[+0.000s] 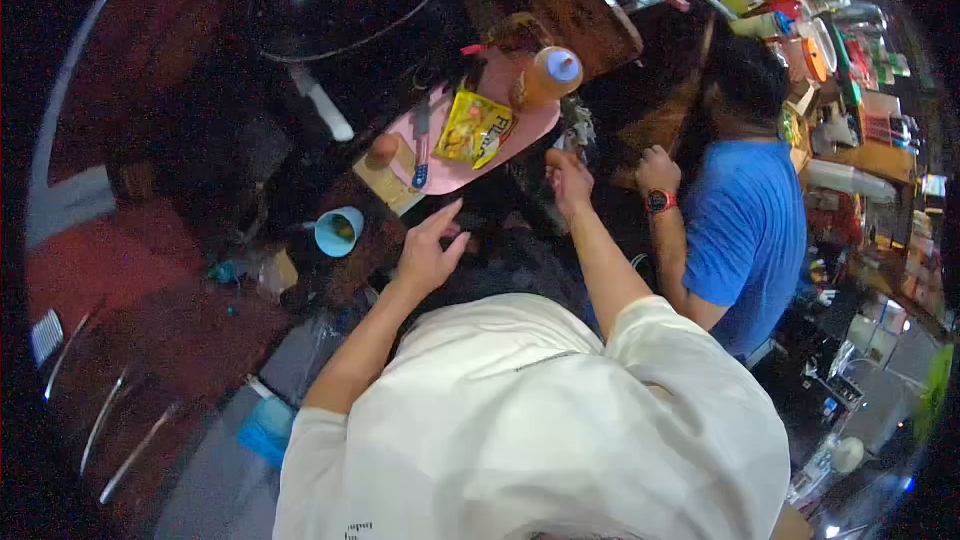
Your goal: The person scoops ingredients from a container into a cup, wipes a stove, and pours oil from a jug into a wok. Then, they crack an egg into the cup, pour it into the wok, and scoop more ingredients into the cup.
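My left hand (432,248) is held below the pink board (525,135), fingers apart and holding nothing. On the right, my right hand (568,178) has its fingers curled in; whatever it may hold is too small to make out. A yellow packet (473,130) lies on the board, with a blue-handled knife (421,145) to its left. Behind the packet stands an orange bottle (548,77) with a pale lid. Beside the knife, a brown round item (383,148) rests near a light wooden piece (393,183).
A co-worker in a blue shirt (750,225) stands close on the right, one hand near my right hand. A large dark pan (350,0) is at the upper left. A blue cup (338,232) sits left of my left hand. Crowded shelves (865,155) line the far right.
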Tool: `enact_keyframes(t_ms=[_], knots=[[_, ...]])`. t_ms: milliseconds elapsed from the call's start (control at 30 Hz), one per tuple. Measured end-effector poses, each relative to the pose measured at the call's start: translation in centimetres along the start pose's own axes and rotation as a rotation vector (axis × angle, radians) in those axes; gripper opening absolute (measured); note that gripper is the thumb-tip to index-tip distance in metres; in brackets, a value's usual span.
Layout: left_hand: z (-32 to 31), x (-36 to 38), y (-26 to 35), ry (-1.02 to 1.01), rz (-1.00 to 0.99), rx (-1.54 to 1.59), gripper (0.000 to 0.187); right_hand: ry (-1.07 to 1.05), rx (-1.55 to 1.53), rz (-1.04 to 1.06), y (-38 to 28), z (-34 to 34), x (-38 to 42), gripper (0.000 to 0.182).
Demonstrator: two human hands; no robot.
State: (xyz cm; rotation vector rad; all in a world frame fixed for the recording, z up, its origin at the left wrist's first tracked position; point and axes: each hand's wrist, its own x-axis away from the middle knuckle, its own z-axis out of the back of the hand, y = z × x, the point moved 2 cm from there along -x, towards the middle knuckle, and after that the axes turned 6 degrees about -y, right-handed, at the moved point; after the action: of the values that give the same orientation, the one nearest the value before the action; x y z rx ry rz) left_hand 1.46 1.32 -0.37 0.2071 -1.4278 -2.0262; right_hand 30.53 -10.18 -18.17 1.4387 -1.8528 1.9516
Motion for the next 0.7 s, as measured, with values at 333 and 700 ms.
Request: enact_keyframes(t_ms=[333,700], knots=[[-0.4,3.5,-1.7,-0.064,0.177,-0.126,0.050,0.607,0.844,0.294,-2.8,4.8,-13.4,0.050],[-1.2,3.8,-2.4,-0.121,0.201,-0.159,0.050,0.238,1.094,0.306,-2.3,5.0,-16.4,0.045]])
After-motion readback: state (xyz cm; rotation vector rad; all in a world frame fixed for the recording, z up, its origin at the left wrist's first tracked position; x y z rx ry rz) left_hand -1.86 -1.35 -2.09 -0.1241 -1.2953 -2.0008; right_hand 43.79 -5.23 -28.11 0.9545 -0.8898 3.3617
